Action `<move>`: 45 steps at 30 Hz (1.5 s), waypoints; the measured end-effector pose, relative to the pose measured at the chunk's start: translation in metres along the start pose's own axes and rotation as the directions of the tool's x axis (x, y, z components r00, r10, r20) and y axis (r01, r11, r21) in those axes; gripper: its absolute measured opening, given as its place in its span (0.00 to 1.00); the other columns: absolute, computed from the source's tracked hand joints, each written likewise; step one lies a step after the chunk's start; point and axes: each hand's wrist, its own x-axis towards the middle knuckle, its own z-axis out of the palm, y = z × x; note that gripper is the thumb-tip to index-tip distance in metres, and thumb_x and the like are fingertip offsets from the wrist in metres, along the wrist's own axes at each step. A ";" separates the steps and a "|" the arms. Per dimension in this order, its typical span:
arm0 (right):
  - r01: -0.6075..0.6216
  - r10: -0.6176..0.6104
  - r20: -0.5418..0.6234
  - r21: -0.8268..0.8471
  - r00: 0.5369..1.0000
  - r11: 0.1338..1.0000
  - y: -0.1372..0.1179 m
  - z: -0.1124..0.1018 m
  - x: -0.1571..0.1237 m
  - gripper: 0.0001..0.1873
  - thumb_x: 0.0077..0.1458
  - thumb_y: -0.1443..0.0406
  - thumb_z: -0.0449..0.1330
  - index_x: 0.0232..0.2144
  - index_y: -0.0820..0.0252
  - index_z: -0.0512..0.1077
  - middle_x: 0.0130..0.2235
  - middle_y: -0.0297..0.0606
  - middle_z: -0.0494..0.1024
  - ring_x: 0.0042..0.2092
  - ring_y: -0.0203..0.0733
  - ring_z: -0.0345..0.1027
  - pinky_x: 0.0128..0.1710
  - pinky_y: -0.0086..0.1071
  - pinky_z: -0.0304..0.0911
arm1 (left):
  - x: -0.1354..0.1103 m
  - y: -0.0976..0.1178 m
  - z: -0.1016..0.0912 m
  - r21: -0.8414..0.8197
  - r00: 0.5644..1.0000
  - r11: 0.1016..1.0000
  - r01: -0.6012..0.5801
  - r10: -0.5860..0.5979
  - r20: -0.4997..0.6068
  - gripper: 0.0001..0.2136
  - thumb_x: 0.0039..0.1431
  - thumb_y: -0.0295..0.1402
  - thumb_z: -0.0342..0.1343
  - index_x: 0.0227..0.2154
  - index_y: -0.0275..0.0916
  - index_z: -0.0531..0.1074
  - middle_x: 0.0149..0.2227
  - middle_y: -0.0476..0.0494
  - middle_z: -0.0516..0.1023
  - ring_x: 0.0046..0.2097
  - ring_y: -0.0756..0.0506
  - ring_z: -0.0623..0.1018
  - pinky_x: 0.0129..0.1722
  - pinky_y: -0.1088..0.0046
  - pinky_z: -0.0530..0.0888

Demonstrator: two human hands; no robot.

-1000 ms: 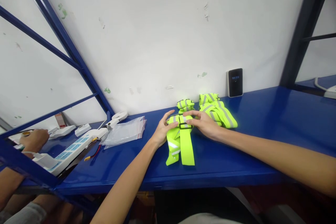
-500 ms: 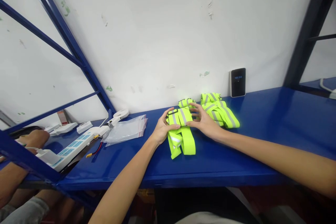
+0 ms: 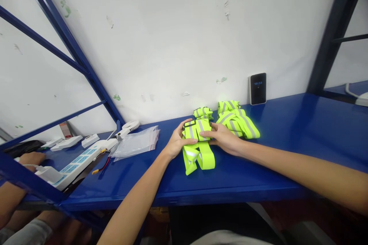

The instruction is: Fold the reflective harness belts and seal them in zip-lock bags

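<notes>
A neon yellow reflective strap [image 3: 196,130], folded into a bundle with grey stripes and a black buckle, lies between my two hands on the blue table. My left hand [image 3: 176,141] grips its left side, thumb across the front. On the right side my right hand [image 3: 222,136] holds it, thumb on top and the other fingers partly hidden behind. Two loose loops of the strap hang toward the front edge. Behind it sits a smaller rolled yellow strap [image 3: 202,113]. More yellow reflective straps [image 3: 238,122] lie piled just beyond my right hand.
Clear plastic bags [image 3: 136,143] and a small white fan [image 3: 130,125] are at the left, beside a white power strip [image 3: 83,160]. A device with a clock display [image 3: 258,89] leans on the wall. Another person's hand [image 3: 32,159] is at far left, past the blue frame [image 3: 86,71].
My right hand has closed in on the bundle's right side, its fingers going from spread to gripping. My left hand keeps its hold. The view has shifted slightly.
</notes>
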 end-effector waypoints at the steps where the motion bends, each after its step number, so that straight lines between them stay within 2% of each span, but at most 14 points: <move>1: -0.002 0.002 -0.003 0.003 1.000 1.000 0.000 0.000 0.000 0.25 0.41 0.69 0.70 0.44 0.60 0.70 0.48 0.44 0.77 0.45 0.47 0.74 0.44 0.41 0.73 | 0.000 0.000 0.000 0.003 1.000 1.000 0.001 -0.001 0.011 0.40 0.38 0.26 0.69 0.57 0.44 0.62 0.51 0.39 0.72 0.48 0.39 0.75 0.46 0.64 0.73; 4: -0.015 0.015 -0.004 0.005 1.000 1.000 0.000 -0.001 0.000 0.25 0.41 0.70 0.70 0.44 0.60 0.70 0.49 0.44 0.77 0.45 0.47 0.74 0.44 0.42 0.73 | 0.000 0.000 0.000 0.016 1.000 1.000 0.006 -0.006 0.027 0.39 0.38 0.25 0.69 0.57 0.44 0.62 0.52 0.38 0.71 0.49 0.39 0.75 0.47 0.64 0.72; 10: -0.046 0.046 -0.002 0.013 0.999 0.999 0.002 -0.004 0.002 0.29 0.46 0.68 0.68 0.51 0.57 0.65 0.47 0.43 0.78 0.44 0.45 0.75 0.47 0.40 0.71 | -0.001 0.001 0.002 0.026 0.999 1.000 0.018 -0.019 0.028 0.39 0.38 0.26 0.69 0.57 0.45 0.61 0.51 0.39 0.72 0.47 0.39 0.76 0.45 0.63 0.73; 15: -0.062 0.060 -0.033 -0.056 0.998 0.997 0.000 -0.005 0.003 0.30 0.44 0.68 0.68 0.51 0.57 0.65 0.46 0.43 0.78 0.44 0.45 0.74 0.46 0.40 0.71 | -0.002 0.002 0.003 0.053 0.999 0.998 0.018 -0.020 0.027 0.38 0.38 0.27 0.70 0.55 0.45 0.62 0.48 0.41 0.73 0.45 0.40 0.76 0.44 0.63 0.74; 18: -0.079 0.079 -0.029 -0.020 0.996 0.997 -0.001 -0.005 0.003 0.33 0.43 0.70 0.69 0.52 0.57 0.64 0.44 0.42 0.79 0.43 0.44 0.74 0.47 0.41 0.70 | -0.002 0.003 0.003 0.060 1.000 0.998 0.011 -0.012 0.023 0.38 0.38 0.28 0.70 0.55 0.45 0.62 0.47 0.41 0.73 0.44 0.40 0.77 0.43 0.64 0.74; 25: -0.103 0.102 0.020 0.058 0.995 0.993 -0.002 -0.004 0.004 0.23 0.43 0.72 0.68 0.44 0.61 0.70 0.44 0.43 0.79 0.43 0.43 0.74 0.51 0.40 0.67 | -0.003 0.005 0.006 0.042 1.000 0.999 0.015 -0.015 0.005 0.38 0.36 0.29 0.70 0.55 0.44 0.63 0.47 0.40 0.74 0.43 0.40 0.77 0.43 0.65 0.73; 30: -0.100 0.102 -0.024 0.082 0.994 0.992 0.000 -0.005 0.006 0.28 0.41 0.75 0.68 0.46 0.59 0.69 0.42 0.41 0.80 0.40 0.44 0.75 0.47 0.41 0.70 | -0.003 0.004 0.007 0.032 1.000 0.999 0.020 -0.021 0.023 0.39 0.37 0.29 0.70 0.55 0.44 0.62 0.49 0.39 0.73 0.46 0.38 0.76 0.45 0.63 0.73; 32: -0.118 0.119 0.001 0.109 0.993 0.987 -0.001 -0.005 0.005 0.25 0.42 0.75 0.67 0.45 0.61 0.69 0.41 0.42 0.80 0.41 0.44 0.75 0.46 0.40 0.71 | -0.003 0.004 0.008 0.021 0.999 0.999 0.029 -0.030 0.032 0.39 0.37 0.28 0.70 0.56 0.44 0.62 0.50 0.38 0.73 0.47 0.38 0.76 0.45 0.63 0.73; 36: -0.154 0.133 0.147 0.144 0.980 0.978 -0.006 -0.004 0.001 0.20 0.46 0.75 0.65 0.43 0.63 0.71 0.41 0.44 0.80 0.42 0.45 0.75 0.47 0.38 0.71 | -0.005 0.005 0.011 -0.070 0.997 0.996 0.046 -0.041 0.069 0.42 0.38 0.28 0.69 0.58 0.46 0.58 0.52 0.39 0.72 0.50 0.37 0.75 0.49 0.61 0.71; 39: -0.134 0.110 0.161 0.146 0.981 0.980 -0.008 -0.001 -0.001 0.18 0.47 0.74 0.64 0.43 0.63 0.72 0.42 0.44 0.80 0.43 0.45 0.75 0.47 0.38 0.71 | -0.007 0.009 0.017 -0.166 0.994 0.983 0.074 -0.060 0.088 0.47 0.41 0.28 0.68 0.63 0.51 0.49 0.52 0.42 0.73 0.50 0.37 0.75 0.49 0.60 0.70; 42: -0.063 0.051 0.078 0.147 0.996 0.987 -0.005 0.003 0.002 0.18 0.47 0.74 0.63 0.42 0.62 0.72 0.43 0.42 0.80 0.43 0.45 0.75 0.47 0.39 0.71 | -0.005 0.011 0.023 -0.266 0.997 0.961 0.074 -0.074 0.010 0.48 0.44 0.34 0.64 0.65 0.53 0.41 0.48 0.45 0.76 0.48 0.38 0.77 0.48 0.60 0.70; 45: 0.009 -0.007 -0.014 0.146 1.000 0.989 -0.003 0.006 0.007 0.16 0.47 0.74 0.63 0.41 0.60 0.72 0.43 0.41 0.80 0.44 0.46 0.75 0.47 0.39 0.71 | 0.002 0.006 0.022 -0.331 0.985 0.943 0.012 -0.069 -0.161 0.39 0.49 0.42 0.58 0.63 0.46 0.49 0.43 0.45 0.77 0.45 0.40 0.78 0.45 0.63 0.71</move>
